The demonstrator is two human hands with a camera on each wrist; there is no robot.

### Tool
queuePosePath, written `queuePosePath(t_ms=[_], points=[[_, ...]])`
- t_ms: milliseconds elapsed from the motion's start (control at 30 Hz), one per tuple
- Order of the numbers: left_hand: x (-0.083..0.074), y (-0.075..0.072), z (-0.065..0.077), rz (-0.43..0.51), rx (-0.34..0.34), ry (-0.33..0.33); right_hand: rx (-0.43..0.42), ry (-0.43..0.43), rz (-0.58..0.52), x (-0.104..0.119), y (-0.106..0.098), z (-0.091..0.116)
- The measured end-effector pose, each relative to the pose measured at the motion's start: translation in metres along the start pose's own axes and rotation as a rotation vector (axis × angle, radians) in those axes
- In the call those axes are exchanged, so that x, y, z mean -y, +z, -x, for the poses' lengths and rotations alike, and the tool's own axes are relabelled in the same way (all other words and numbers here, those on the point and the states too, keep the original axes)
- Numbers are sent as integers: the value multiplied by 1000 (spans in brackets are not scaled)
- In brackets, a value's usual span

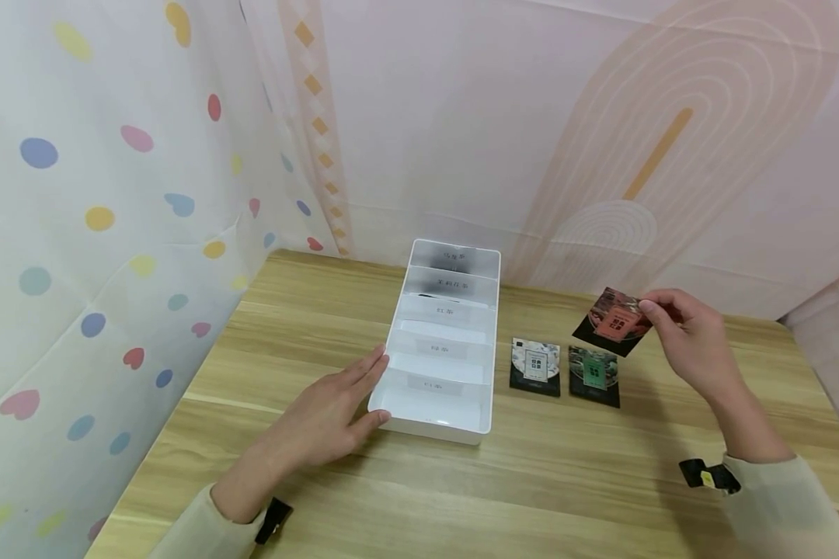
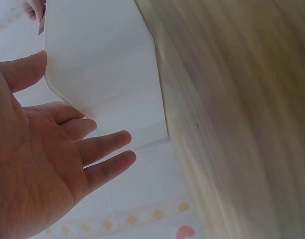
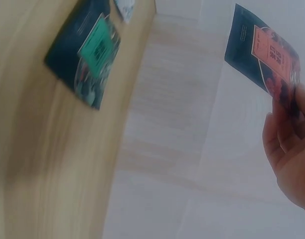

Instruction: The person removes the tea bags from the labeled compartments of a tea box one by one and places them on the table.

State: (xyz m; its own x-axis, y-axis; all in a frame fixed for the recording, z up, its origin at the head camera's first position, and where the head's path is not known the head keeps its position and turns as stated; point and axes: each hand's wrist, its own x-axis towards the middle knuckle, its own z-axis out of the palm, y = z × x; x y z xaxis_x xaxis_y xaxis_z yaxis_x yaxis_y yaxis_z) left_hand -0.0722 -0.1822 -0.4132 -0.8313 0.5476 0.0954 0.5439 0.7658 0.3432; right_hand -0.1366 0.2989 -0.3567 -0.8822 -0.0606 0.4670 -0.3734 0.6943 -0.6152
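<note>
Between thumb and fingers, my right hand (image 1: 692,338) pinches a red-and-black tea sachet (image 1: 614,321) by its upper right corner, raised above the table. Below it lies a green-labelled sachet (image 1: 594,376), and left of that a white-and-black sachet (image 1: 534,366). My left hand (image 1: 335,407) rests its fingertips along the left rim and near corner of a long white box (image 1: 429,428) with labelled compartments. In the left wrist view those fingers (image 2: 105,143) are straight and spread beside the box wall (image 2: 107,64). The right wrist view shows the red sachet (image 3: 267,52) tilted in the fingertips.
The wooden table (image 1: 308,310) runs back to a pink patterned curtain (image 1: 426,116). At the left hangs a white cloth (image 1: 112,256) with coloured dots and hearts. The box's far compartments look darker inside than its near ones.
</note>
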Motion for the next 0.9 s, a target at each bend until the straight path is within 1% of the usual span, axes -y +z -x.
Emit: queuePosePath(t_ms=[333, 700, 900], points=[[0, 0, 0, -5, -9, 8, 8, 18, 52, -18, -12, 9], [1, 0, 0, -4, -10, 7, 71, 59, 114, -41, -26, 18], [1, 1, 0, 2, -2, 2, 112, 72, 97, -49, -30, 21]])
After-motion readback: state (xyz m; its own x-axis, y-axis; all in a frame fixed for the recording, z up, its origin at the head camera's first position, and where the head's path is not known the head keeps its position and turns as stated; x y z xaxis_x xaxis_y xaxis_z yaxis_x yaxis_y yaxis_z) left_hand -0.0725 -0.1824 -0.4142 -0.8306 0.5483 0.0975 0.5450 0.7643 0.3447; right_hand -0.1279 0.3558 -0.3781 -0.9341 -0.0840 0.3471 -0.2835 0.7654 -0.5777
